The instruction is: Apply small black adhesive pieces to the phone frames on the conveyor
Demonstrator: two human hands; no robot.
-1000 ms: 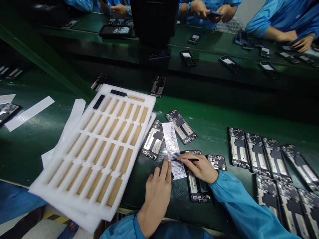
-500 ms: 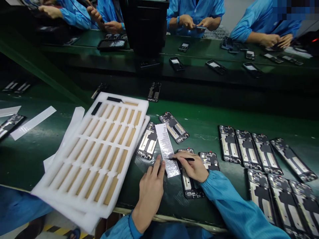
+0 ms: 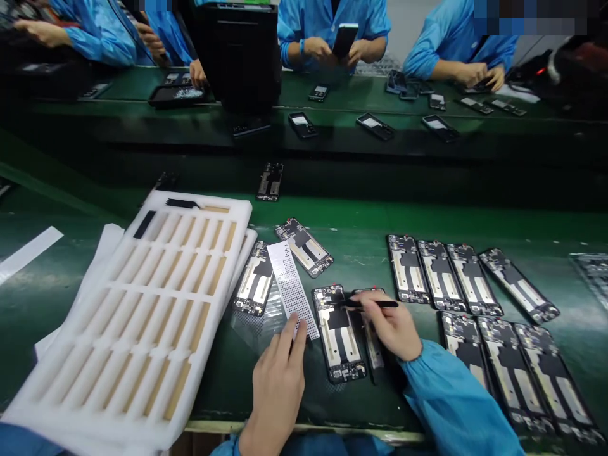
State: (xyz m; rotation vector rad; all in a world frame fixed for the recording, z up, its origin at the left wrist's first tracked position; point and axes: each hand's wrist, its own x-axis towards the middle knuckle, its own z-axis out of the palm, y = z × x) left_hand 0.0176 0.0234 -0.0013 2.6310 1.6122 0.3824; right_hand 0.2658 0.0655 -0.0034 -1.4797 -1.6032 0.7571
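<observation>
My right hand (image 3: 387,320) pinches a pair of black tweezers (image 3: 373,303), held nearly level. Their tip is over the upper part of an opened phone (image 3: 339,335), whose boards and pale metal plate show. Whether the tip touches the phone or carries a tiny piece, I cannot tell. Fingertips of my left hand (image 3: 280,373) rest on the lower end of a white perforated sticker sheet (image 3: 293,288), with the fingers stretched out. A second phone (image 3: 373,342) lies partly under my right hand. Left of the sheet is another opened phone (image 3: 255,278), and one more (image 3: 304,247) lies above it.
White foam trays (image 3: 208,310) with long slots are stacked on the left. Several opened phones (image 3: 441,272) stand in rows on the right. A dark ledge (image 3: 323,142) with phones on it runs across the back. Co-workers in blue (image 3: 332,44) handle phones beyond.
My right hand has brought the tweezers from the sticker sheet rightward over the phone beside it. My left hand stays at the sheet. The whole view has shifted; one co-worker's phone is now raised upright.
</observation>
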